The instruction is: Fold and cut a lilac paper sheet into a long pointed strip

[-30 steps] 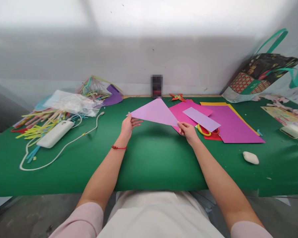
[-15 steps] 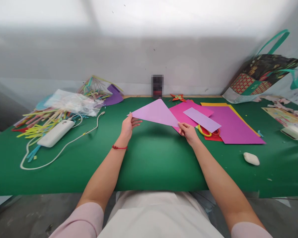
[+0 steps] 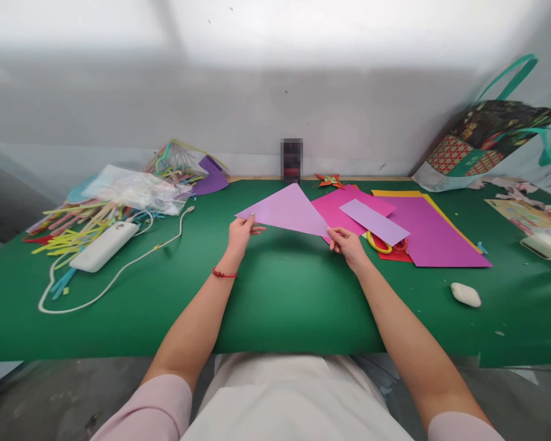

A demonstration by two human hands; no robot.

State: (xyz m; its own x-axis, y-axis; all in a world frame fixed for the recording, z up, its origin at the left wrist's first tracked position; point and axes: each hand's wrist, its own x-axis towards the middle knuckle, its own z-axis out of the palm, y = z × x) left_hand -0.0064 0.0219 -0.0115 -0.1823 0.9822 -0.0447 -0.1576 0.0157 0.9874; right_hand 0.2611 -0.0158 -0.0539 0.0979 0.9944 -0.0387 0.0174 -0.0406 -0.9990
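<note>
A light purple triangle of paper (image 3: 290, 209) is held up between my two hands, above the green tabletop (image 3: 298, 294). My left hand (image 3: 242, 236) pinches its lower edge near the left corner, thumb on top. With thumb and fingers my right hand (image 3: 345, 242) grips the right corner. Just right of it lie a bright pink sheet (image 3: 329, 207), a light purple strip (image 3: 374, 222) and scissors with yellow and red handles (image 3: 379, 244), whose blades are hidden under the paper.
Purple sheets (image 3: 431, 236) lie at right, near a white case (image 3: 465, 294) and a patterned bag (image 3: 468, 141). At left are a white power bank (image 3: 104, 246) with its cable and many coloured paper strips (image 3: 73, 236). An orange paper star (image 3: 329, 180) sits by the wall.
My left hand has slid a little to the right along the lower edge of the paper triangle, its thumb now further onto the paper. The right hand has barely moved.
</note>
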